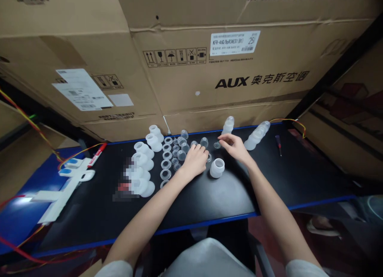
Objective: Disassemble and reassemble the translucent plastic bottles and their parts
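On the black tabletop, my left hand [196, 160] reaches down among small clear plastic parts, its fingers curled; what is under the fingertips is hidden. A clear ring [209, 158] shows beside those fingers. My right hand [235, 146] has thumb and forefinger brought close at the edge of a small clear cap [216, 145]. An open-mouthed, frosted white round container [217, 168] stands upright between my forearms. Clear domed caps [204, 142] sit just behind my left hand. Left of it are clear rings [166, 164] in a column and more domed caps [181, 155].
Frosted containers [143, 161] lie in a row at left; stacked ones [229, 125] stand at the back and others [256, 136] at right. A screwdriver [279, 144], a red marker [97, 155], a white power strip [67, 185] and a large cardboard box [185, 77] surround the work area.
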The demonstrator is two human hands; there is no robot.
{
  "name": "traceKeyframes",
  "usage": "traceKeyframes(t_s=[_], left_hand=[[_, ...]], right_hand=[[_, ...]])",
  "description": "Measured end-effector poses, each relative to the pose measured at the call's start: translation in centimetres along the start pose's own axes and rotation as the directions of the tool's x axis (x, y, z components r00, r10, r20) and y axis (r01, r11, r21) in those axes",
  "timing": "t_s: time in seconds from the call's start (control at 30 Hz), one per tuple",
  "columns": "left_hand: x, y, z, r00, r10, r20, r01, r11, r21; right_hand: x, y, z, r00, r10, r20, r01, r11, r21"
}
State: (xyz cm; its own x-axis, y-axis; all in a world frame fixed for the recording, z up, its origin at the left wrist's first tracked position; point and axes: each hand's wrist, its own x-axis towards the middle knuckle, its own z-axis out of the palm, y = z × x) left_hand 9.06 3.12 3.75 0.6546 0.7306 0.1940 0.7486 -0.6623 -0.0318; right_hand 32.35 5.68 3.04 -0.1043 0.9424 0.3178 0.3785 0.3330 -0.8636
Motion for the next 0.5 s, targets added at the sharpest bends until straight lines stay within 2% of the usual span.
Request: traceKeyframes(t_s=[0.07,0.1,0.17,0.2,0.27,0.3,0.37,0.43,0.5], left_hand=[[0.5,0.0,0.4,1.000,0.005,-0.029,-0.005,1.000,-0.015],[0.6,0.0,0.5,0.997,-0.005,-0.072,0.003,1.000,-0.025],[0.3,0.0,0.6,0.978,-0.045,-0.206,0.032,0.997,-0.066],[-0.1,0.0,0.5,0.953,-0.080,-0.293,0.050,0.993,-0.108],[-1.3,0.0,0.4,0.870,-0.157,-0.468,0.049,0.971,-0.235],[-2.1,0.2,0.3,0.824,-0.179,-0.537,0.012,0.954,-0.299],[-3.7,0.7,0.4,0.754,-0.170,-0.634,-0.111,0.919,-0.379],[-5.1,1.4,0.9,0.719,-0.101,-0.688,-0.223,0.903,-0.366],[-6.0,2.2,1.6,0.703,-0.049,-0.709,-0.244,0.920,-0.305]], right_hand=[[-0.4,-0.9,-1.5,0.984,0.069,0.165,-0.098,0.979,0.177],[-0.7,-1.3,-2.3,0.958,0.084,0.273,-0.148,0.964,0.222],[-1.2,-1.9,-3.5,0.865,0.086,0.494,-0.231,0.943,0.240],[-1.4,-2.0,-3.8,0.806,0.081,0.586,-0.263,0.936,0.232],[-1.7,-2.1,-3.7,0.703,0.073,0.707,-0.309,0.927,0.211],[-1.7,-2.1,-3.3,0.674,0.077,0.735,-0.326,0.923,0.203],[-1.8,-1.9,-2.4,0.646,0.097,0.757,-0.357,0.915,0.188],[-1.7,-1.6,-1.5,0.648,0.118,0.753,-0.370,0.912,0.175],[-1.6,-1.2,-1.0,0.662,0.136,0.737,-0.372,0.914,0.166]])
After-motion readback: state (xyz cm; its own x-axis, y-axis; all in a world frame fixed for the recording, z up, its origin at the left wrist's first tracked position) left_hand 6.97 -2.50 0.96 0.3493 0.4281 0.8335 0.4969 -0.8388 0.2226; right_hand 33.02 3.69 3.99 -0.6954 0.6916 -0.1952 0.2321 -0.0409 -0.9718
